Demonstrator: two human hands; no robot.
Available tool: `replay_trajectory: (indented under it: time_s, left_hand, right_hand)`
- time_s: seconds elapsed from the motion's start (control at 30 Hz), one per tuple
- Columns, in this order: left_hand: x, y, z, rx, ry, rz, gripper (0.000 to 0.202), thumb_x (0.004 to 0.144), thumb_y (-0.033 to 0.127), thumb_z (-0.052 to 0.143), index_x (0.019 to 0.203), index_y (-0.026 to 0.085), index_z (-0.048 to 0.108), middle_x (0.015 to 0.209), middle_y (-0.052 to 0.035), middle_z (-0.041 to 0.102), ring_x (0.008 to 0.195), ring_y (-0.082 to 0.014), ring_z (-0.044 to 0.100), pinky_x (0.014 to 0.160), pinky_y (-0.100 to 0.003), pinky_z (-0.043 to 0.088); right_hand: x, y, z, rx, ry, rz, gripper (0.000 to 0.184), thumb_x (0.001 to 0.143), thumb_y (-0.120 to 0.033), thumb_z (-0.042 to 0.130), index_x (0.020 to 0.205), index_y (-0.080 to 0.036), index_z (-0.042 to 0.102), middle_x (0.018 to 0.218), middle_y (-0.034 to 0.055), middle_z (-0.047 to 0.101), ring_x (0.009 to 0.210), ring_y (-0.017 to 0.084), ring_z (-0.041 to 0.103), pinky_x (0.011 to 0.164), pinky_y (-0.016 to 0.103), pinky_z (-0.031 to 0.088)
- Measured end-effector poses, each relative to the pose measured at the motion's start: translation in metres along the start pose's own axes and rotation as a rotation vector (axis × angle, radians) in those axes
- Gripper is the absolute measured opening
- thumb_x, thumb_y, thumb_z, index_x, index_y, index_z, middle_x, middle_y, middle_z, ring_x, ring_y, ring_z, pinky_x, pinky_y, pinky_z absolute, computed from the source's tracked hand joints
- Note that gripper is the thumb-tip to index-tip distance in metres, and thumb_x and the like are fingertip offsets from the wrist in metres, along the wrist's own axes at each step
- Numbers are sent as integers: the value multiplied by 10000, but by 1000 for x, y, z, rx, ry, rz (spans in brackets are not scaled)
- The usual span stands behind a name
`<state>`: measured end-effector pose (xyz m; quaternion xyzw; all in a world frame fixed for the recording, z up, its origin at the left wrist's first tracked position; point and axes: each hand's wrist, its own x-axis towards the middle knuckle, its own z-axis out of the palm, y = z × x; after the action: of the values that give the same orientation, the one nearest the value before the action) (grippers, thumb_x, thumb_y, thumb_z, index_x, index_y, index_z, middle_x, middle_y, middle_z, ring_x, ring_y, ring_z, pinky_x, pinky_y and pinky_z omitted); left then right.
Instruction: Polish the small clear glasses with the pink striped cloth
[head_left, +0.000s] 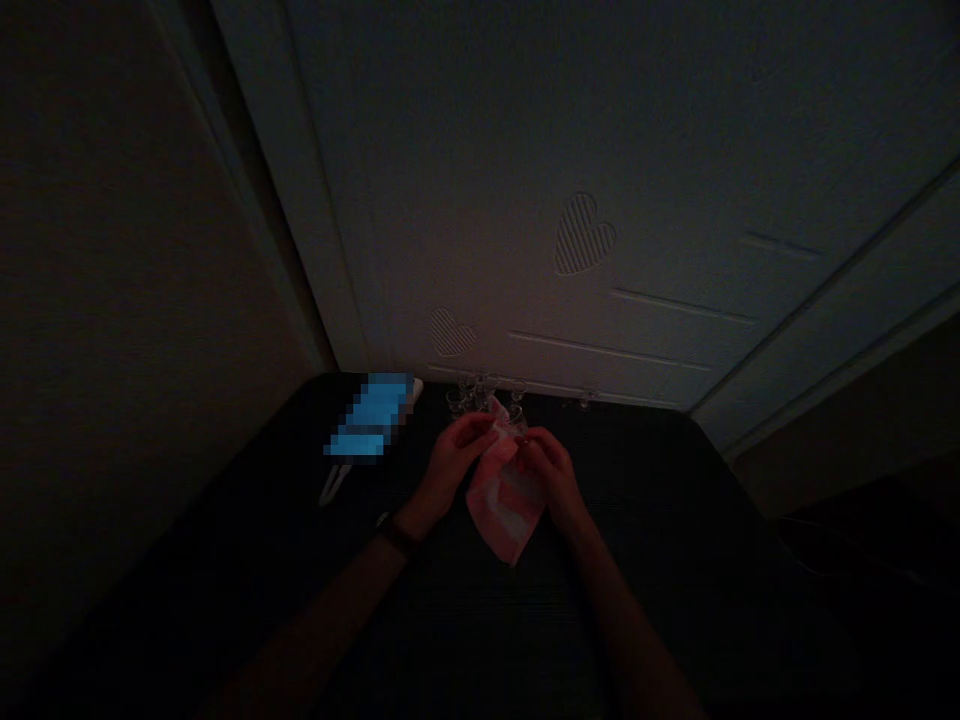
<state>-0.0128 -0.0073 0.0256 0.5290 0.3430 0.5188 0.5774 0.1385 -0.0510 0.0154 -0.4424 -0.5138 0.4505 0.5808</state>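
The scene is very dark. My left hand [455, 455] and my right hand [551, 470] meet over a dark table [675, 560], both pinching the top of a small pink and white pouch [504, 505] that hangs down between them. The pouch's upper edge is gathered at my fingertips. A dark band sits on my left wrist. What is inside the pouch stays hidden.
Several small clear glass-like items [484, 392] stand at the table's far edge, against a pale door with heart-shaped cutouts [583, 236]. A glowing blue blurred patch [373, 416] lies to the left, with a pale cord [334, 484] below it.
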Motion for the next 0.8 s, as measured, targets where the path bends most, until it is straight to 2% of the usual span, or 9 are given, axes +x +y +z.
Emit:
replay_trajectory:
  time_s: [0.23, 0.4, 0.6, 0.8]
  left_hand:
    - [2, -6, -2, -21, -12, 24, 278, 669, 263, 661, 928, 180, 600, 936, -31, 632, 911, -171, 582, 865, -322, 441]
    - [1, -4, -2, -20, -34, -2, 290, 676, 278, 653, 945, 177, 608, 986, -51, 644, 945, -190, 585, 877, -338, 437]
    - [1, -2, -2, -20, -18, -13, 286, 665, 268, 665, 934, 182, 617, 973, -44, 649, 936, -184, 588, 874, -339, 443]
    - [3, -1, -4, -37, 0, 10, 308, 672, 278, 657, 957, 171, 613, 995, -61, 650, 952, -192, 586, 878, -344, 437]
  right_hand:
    - [0, 0, -1, -34, -16, 15, 257, 785, -444, 519, 904, -217, 539, 637, -32, 498, 586, 112, 479, 570, 220, 393]
    - [0, -3, -1, -66, -36, 14, 272, 767, -461, 535, 877, -213, 546, 633, -26, 498, 579, 116, 476, 553, 222, 393]
    - [0, -2, 0, -55, -19, 5, 249, 776, -437, 528, 888, -216, 549, 689, -16, 521, 600, 114, 481, 571, 225, 403]
    - [0, -4, -1, -62, -22, 5, 231, 790, -426, 525, 868, -210, 555, 658, -26, 503, 576, 104, 461, 553, 215, 382]
